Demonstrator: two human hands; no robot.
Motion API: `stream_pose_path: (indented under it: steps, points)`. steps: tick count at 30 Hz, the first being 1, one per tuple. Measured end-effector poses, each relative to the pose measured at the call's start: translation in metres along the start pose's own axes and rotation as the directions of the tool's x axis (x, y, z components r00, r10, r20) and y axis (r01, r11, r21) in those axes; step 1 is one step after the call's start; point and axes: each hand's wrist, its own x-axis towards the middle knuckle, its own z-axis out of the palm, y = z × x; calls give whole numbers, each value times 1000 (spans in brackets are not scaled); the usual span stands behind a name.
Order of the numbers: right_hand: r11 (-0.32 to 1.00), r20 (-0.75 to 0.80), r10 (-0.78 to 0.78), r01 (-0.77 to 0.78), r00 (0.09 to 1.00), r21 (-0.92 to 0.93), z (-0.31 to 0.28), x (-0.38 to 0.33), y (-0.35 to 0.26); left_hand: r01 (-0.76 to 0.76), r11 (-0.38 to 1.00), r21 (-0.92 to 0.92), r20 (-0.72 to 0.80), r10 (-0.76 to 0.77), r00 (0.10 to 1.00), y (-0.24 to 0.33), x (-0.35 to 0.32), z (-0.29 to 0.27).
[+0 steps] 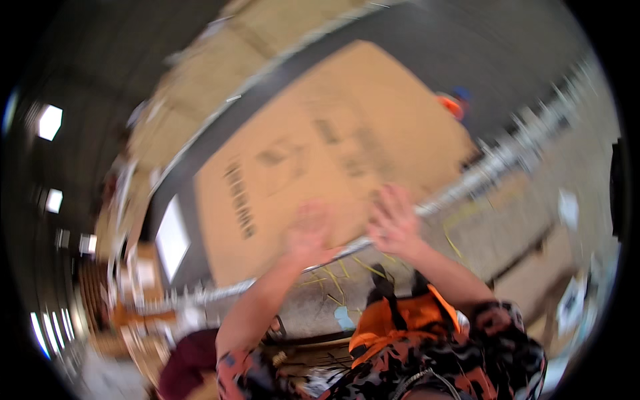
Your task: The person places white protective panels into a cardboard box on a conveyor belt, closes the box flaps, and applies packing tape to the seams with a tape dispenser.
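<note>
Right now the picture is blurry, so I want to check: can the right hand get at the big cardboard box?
Probably yes. The right hand already lies spread against the lower edge of the box, next to the left hand, and nothing stands between them. Blur hides whether the fingers grip.

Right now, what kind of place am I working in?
Probably a warehouse or packing area. Both hands, left hand and right hand, press flat on a big cardboard box by a metal rail. More cardboard boxes are stacked behind, and a person in orange stands farther back.
</note>
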Motion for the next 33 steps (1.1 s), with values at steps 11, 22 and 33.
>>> stream_pose_path:
  steps: [11, 22, 33]
  points:
    - [985, -352, 90, -136, 932, -109, 2, 12, 12, -61, 922, -382, 33, 79, 996, -27, 67, -54]
    - [993, -412, 90, -113, 907, -33, 9, 12, 3, 202, 842, -501, -83, -279, 957, -244, 381, 59]
    - [987, -409, 10, -75, 913, -142, 1, 9, 18, 382, 826, -415, 4, -418, 908, -159, 393, 36]
